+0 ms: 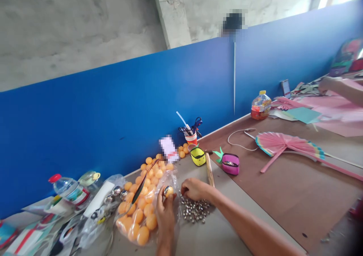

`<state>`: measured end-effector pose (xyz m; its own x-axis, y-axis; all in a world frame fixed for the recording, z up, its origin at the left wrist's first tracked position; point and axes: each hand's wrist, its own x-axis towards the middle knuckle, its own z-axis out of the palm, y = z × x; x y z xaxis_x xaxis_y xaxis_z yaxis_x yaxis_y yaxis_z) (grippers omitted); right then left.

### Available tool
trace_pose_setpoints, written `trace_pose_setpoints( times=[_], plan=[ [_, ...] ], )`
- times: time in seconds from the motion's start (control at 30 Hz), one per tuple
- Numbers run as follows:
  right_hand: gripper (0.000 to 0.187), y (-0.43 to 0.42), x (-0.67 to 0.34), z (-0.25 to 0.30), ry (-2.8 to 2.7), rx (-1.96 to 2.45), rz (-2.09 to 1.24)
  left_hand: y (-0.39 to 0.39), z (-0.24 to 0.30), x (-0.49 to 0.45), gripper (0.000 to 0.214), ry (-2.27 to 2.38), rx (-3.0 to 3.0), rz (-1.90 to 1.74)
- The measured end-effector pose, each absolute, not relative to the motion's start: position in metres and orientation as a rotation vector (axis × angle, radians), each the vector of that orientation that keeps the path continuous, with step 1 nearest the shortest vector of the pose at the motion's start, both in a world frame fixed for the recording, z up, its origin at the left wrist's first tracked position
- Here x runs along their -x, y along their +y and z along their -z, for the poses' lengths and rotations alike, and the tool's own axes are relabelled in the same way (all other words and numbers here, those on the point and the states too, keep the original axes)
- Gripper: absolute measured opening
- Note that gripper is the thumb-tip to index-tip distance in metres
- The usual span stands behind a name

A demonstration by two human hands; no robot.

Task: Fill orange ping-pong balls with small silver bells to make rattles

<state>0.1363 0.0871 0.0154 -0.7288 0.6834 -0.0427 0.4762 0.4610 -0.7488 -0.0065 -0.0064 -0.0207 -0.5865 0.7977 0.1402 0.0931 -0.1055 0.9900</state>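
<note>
My left hand (166, 210) is closed around a small shiny ball (168, 190), orange and silvery, held up between thumb and fingers. Just to its right, my right hand (194, 189) has its fingers curled and pinched at the upper edge of a pile of small shiny metal pieces (195, 211), bead-like or bell-like. Whatever sits between those fingertips is hidden. A clear plastic bag of orange balls (143, 235) lies left of my left hand. Behind my right hand is a hammer with a wooden handle (209, 169).
A yellow pouch (197, 156) and a magenta pouch (231, 164) stand beyond the hammer. A cup of tools (191, 138) is near the blue partition (119, 108). Bottles (69, 191) and clutter lie left. On the right are a pink paper fan (286, 144) and another person's arm (346, 87).
</note>
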Motion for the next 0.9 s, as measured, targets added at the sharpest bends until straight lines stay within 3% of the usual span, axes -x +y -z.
trace_pose_setpoints(
  times=[0.13, 0.33, 0.9],
  plan=[
    [0.027, 0.078, -0.131, -0.009, -2.637, 1.008, -0.753, -0.008, 0.018, 0.006, 0.06, 1.641, -0.993, -1.67],
    [0.021, 0.071, -0.126, -0.01, -2.785, 0.928, -0.455, -0.009, 0.015, 0.007, 0.056, 1.801, -1.121, -1.662],
    [0.023, 0.076, -0.121, 0.0, -2.684, 0.986, -0.345, -0.007, 0.023, 0.012, 0.053, 1.932, -1.273, -1.674]
  ],
)
